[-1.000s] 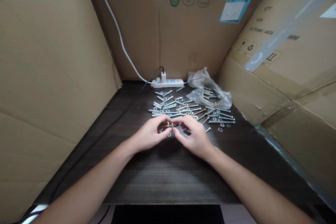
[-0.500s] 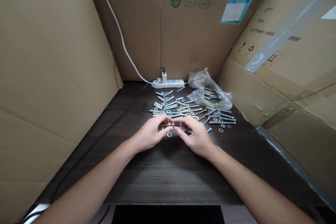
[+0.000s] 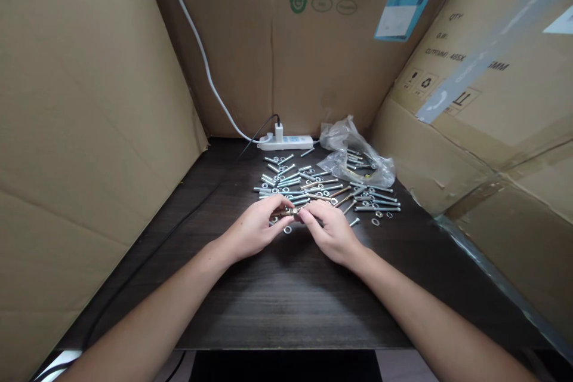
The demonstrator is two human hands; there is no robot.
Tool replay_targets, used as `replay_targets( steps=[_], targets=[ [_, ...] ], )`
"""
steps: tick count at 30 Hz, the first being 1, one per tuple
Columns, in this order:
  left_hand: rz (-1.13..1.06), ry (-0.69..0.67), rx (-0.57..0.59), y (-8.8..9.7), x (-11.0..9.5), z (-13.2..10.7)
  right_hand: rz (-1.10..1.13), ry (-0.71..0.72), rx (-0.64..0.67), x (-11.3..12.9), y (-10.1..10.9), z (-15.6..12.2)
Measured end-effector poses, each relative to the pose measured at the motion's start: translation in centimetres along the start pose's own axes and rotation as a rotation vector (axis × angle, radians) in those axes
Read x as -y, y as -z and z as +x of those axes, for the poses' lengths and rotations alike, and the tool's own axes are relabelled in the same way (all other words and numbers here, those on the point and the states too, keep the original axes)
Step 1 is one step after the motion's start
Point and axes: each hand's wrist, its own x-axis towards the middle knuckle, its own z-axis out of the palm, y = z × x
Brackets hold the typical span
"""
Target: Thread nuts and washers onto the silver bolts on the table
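Both hands meet over the dark wooden table (image 3: 286, 298). My left hand (image 3: 255, 230) pinches one end of a brass-coloured bolt (image 3: 287, 212), and my right hand (image 3: 330, 230) closes its fingertips on the bolt's other end. Just beyond the fingers lies a spread of several silver bolts, nuts and washers (image 3: 313, 186). A loose washer (image 3: 287, 229) rests on the table right under the bolt.
A crumpled clear plastic bag (image 3: 356, 155) with more bolts sits at the back right. A white power strip (image 3: 286, 142) with a plugged charger lies against the back cardboard wall (image 3: 277, 59). Cardboard walls close in left and right. A black cable (image 3: 179, 224) runs along the left.
My right hand's fingers have shifted slightly on the bolt's end, as if turning something there. The left hand has hardly moved.
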Motion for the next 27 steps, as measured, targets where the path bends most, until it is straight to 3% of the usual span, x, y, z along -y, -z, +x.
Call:
replay_targets(
  steps=[10, 27],
  targets=[
    [0.0, -0.019, 0.0, 0.1, -0.16, -0.01, 0.0, 0.08, -0.033, 0.62, 0.29, -0.07],
    [0.1, -0.07, 0.006, 0.22, -0.23, -0.07, 0.002, -0.018, 0.01, 0.23, -0.28, -0.16]
  ],
)
